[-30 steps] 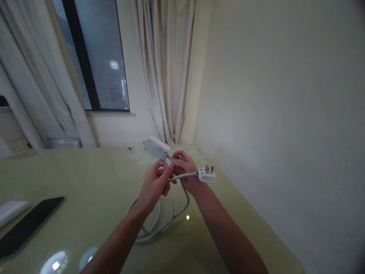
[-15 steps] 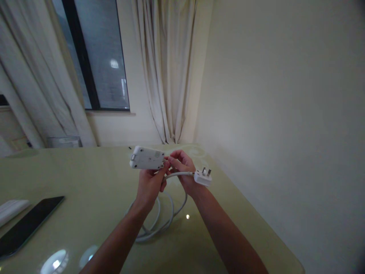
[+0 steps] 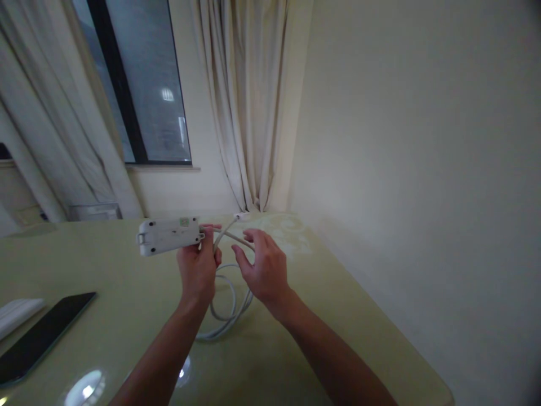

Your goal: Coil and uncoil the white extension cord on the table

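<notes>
A white power strip (image 3: pixel 171 235) is held above the table, its underside with dark screw holes toward me. My left hand (image 3: pixel 198 259) is closed around its right end, where the grey-white cord comes out. Part of the cord also passes through the fingers of that hand. My right hand (image 3: pixel 264 262) is beside it, thumb and fingers apart, with a stretch of cord (image 3: pixel 234 237) running behind its fingers; I cannot tell whether they touch. The cord's plug (image 3: pixel 242 216) is beyond both hands. Loose loops of cord (image 3: pixel 230 321) hang or lie below them.
At the left of the glossy greenish table (image 3: pixel 127 316) lie a dark flat slab (image 3: pixel 46 338) and a white object (image 3: pixel 19 313). A wall (image 3: pixel 401 169) runs along the right edge. Curtains (image 3: pixel 249 113) and a window (image 3: pixel 147 84) are behind.
My left hand has moved left with the power strip. My right hand has opened and shifted slightly lower. The plug has gone from beside my right wrist to beyond the hands.
</notes>
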`<state>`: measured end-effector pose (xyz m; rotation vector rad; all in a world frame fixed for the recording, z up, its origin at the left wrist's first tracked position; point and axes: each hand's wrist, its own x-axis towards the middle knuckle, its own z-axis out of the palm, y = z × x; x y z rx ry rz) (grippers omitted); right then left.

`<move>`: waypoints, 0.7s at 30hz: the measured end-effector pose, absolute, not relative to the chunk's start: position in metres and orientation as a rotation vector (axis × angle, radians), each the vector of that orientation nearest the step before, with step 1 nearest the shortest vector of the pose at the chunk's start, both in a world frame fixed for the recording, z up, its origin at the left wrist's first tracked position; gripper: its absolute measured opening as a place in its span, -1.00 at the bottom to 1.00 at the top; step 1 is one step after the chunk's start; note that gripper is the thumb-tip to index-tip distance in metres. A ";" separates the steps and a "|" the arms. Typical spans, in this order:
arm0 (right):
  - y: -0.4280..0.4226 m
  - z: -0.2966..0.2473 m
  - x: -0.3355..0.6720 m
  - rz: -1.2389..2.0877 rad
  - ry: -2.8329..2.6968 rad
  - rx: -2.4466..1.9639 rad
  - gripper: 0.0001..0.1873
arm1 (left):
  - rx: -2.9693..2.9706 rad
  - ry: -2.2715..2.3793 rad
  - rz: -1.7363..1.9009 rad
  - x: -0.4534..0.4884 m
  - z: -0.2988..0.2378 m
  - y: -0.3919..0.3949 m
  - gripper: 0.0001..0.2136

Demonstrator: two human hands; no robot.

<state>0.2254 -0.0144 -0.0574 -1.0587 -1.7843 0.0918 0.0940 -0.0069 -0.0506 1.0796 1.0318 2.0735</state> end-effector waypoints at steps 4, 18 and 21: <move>-0.017 -0.056 0.226 -0.154 -1.863 -1.041 -0.39 | 1.120 1.057 2.095 0.099 -0.050 -0.009 -0.72; -0.002 -0.059 0.234 -0.372 -1.917 -1.028 -0.75 | 1.112 1.036 1.946 0.105 -0.044 -0.022 -0.62; 0.000 -0.055 0.239 -0.356 -1.983 -0.976 -0.88 | 1.160 1.073 1.970 0.098 -0.039 -0.025 -0.68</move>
